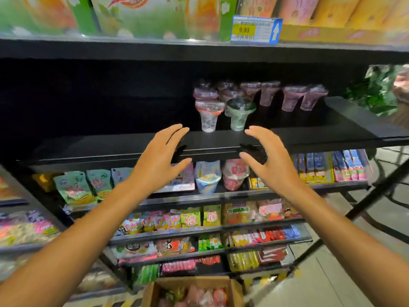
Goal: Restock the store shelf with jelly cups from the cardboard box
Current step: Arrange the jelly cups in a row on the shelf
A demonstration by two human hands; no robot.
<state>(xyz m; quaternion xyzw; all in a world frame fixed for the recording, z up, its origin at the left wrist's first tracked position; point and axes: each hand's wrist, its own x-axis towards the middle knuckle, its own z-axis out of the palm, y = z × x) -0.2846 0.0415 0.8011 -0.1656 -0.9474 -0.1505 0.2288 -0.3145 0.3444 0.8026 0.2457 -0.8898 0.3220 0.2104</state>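
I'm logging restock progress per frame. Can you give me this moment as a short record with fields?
left hand: open, empty, in front of the shelf edge
right hand: open, empty, in front of the shelf edge
black shelf: left part bare
jelly cups: upright, clustered centre-right on the shelf
front cups: red-rimmed cup, green cup
cardboard box: below, open, packets inside
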